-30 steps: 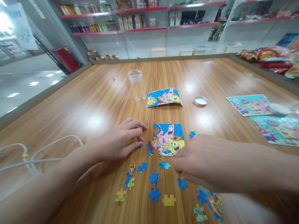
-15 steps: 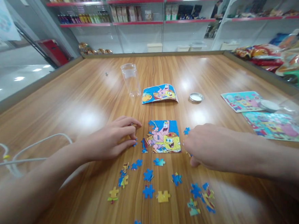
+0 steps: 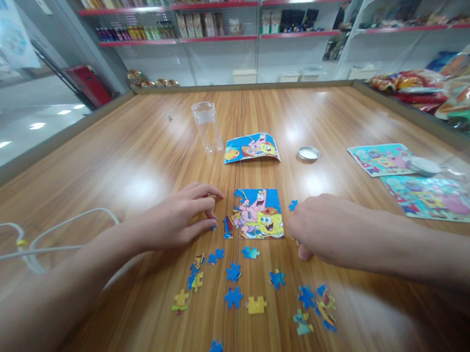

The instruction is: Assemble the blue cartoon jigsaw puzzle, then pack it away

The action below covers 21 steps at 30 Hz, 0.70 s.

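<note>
Partly joined jigsaw (image 3: 258, 214) — left hand (image 3: 183, 214) beside it, right hand (image 3: 325, 226) opposite

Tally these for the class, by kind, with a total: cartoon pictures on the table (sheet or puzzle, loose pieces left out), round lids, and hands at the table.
Cartoon pictures: 4 (partly assembled puzzle, curved sheet, two at right)
Round lids: 2
Hands: 2 (left hand, right hand)
Total: 8

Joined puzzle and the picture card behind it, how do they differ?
The joined puzzle lies flat, while the picture card is bowed. The puzzle's left edge is ragged; the card's is smooth. Both show a pink and a yellow character against blue.
</note>
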Available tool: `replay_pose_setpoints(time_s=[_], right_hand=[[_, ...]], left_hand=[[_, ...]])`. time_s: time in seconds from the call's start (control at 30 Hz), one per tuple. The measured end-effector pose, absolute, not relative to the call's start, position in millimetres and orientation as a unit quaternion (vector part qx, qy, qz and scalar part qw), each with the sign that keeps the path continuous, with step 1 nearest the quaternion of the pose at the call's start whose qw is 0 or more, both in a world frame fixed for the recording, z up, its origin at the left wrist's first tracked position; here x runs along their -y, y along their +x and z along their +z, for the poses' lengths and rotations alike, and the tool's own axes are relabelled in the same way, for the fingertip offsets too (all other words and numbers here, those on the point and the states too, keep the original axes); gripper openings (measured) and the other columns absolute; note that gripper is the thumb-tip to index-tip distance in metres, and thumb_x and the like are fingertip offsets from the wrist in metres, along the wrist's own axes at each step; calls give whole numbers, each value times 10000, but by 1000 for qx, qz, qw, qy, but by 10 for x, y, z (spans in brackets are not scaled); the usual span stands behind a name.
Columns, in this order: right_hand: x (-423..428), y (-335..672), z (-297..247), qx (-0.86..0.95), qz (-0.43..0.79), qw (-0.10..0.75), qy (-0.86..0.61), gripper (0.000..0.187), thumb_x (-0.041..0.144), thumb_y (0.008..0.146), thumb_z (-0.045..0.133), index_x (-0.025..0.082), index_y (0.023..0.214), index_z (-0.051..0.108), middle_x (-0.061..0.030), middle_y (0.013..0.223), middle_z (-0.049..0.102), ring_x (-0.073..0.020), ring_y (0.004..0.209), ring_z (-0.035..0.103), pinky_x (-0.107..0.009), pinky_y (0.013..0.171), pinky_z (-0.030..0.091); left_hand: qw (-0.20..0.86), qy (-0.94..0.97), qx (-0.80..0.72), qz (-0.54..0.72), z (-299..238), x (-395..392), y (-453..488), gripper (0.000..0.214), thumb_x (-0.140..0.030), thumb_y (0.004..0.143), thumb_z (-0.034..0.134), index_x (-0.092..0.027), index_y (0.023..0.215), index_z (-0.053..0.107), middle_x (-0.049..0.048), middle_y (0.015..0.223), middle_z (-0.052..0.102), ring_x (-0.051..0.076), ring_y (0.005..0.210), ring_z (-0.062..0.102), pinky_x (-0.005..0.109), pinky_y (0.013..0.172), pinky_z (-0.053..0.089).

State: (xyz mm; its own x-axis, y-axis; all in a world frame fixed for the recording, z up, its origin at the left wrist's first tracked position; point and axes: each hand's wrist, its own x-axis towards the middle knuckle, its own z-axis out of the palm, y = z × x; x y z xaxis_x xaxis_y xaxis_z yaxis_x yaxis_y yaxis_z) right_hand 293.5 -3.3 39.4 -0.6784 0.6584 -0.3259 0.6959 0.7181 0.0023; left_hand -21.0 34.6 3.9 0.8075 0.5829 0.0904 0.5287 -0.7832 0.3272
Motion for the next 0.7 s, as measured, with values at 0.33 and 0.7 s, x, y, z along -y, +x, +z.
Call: replay_pose_setpoints(time_s=[0.33, 0.7], right_hand=[[53, 2973, 430, -919, -71, 139, 363, 106, 198, 769, 734, 164, 685, 679, -35, 665, 699, -198, 621, 664, -280, 540, 318], [28, 2967, 441, -915, -73, 162, 362, 101, 179, 761, 710, 179, 671, 663, -29, 650, 693, -187, 592, 633, -280, 529, 261]], left_hand=[[78, 919, -266, 282, 245, -226, -190, 194, -78, 887, 532, -215, 795, 430, -20, 698, 405, 131, 610, 394, 302, 564, 312], [6, 909, -272, 317, 174, -224, -224, 438, -115, 888, 620, -202, 609, 294, -61, 549, 234, 99, 458, 234, 336, 507, 144]])
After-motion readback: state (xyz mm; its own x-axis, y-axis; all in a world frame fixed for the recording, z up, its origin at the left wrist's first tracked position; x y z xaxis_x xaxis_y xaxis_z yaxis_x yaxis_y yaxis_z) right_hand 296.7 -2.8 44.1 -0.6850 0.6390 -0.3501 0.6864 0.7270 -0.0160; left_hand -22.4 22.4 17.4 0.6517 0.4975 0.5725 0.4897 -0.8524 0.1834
